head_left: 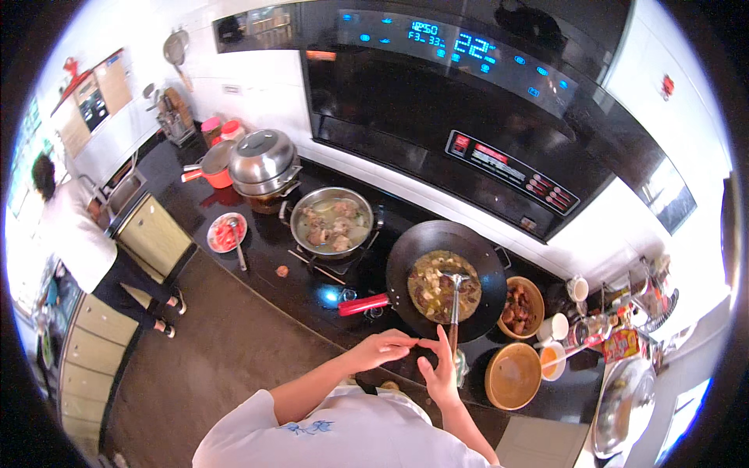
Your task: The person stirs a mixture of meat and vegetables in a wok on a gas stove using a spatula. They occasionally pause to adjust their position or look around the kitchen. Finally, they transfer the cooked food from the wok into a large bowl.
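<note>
My left hand [381, 350] and my right hand [441, 370] are raised in front of the counter, with their fingertips meeting or nearly meeting. Fingers on both are stretched out, and I see nothing held. Just beyond them sits a black wok [488, 300] with a red handle [363, 304], holding a brothy stew [429, 287] of light and dark pieces. A metal spatula [456, 300] leans in the stew, its wooden handle end close behind my right fingers; whether they touch cannot be told.
Left of the wok stands a steel pot [331, 248] of meat chunks in broth, then a lidded steamer [264, 168] and a plate [227, 233] of red pieces with a spoon. To the right are a bowl of meat [521, 309] and a wooden bowl [512, 376]. Another person [86, 234] stands far left.
</note>
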